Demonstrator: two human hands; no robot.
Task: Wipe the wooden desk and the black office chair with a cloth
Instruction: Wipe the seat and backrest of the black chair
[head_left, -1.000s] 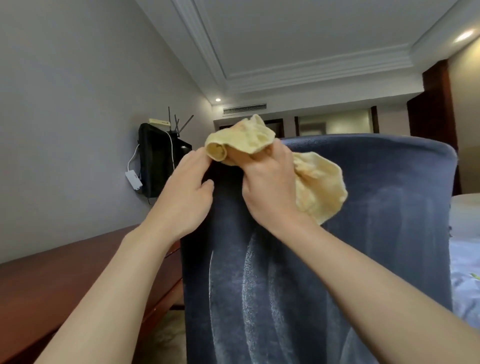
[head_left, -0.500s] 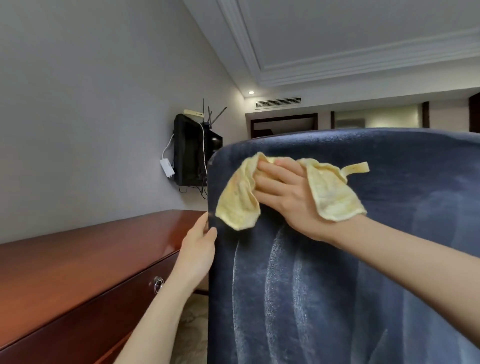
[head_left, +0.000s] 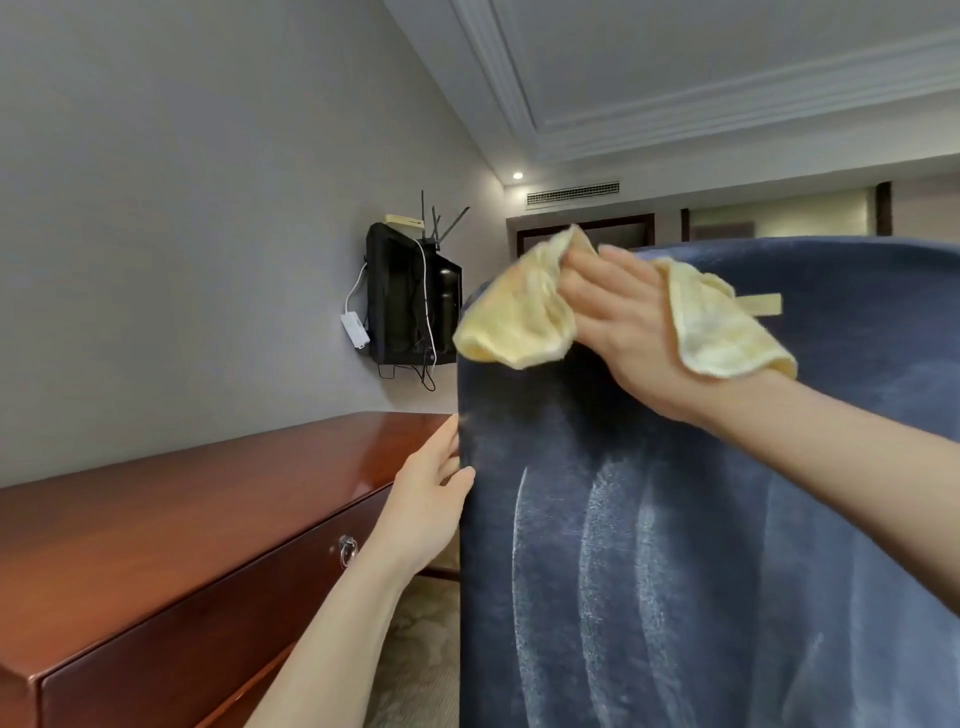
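Cloth (head_left: 524, 317) under right hand (head_left: 623, 322), pressed on chair (head_left: 675, 519).

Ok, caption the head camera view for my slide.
Right hand presses yellow cloth on chair back; left hand steadies.

The chair (head_left: 701, 519) fills most of the right side, we're looking at its tall backrest, covered in dark blue velvety fabric (more navy than black, honestly) with pale streaks running down the nap. The cloth (head_left: 519, 317) is a soft pale yellow rag, crumpled up near the backrest's top left corner, one bunch drooping over the left edge and another flap with a little hanging loop spread to the right. The desk (head_left: 182, 519) is glossy reddish-brown wood, just left of the chair, with a ring-pull drawer.
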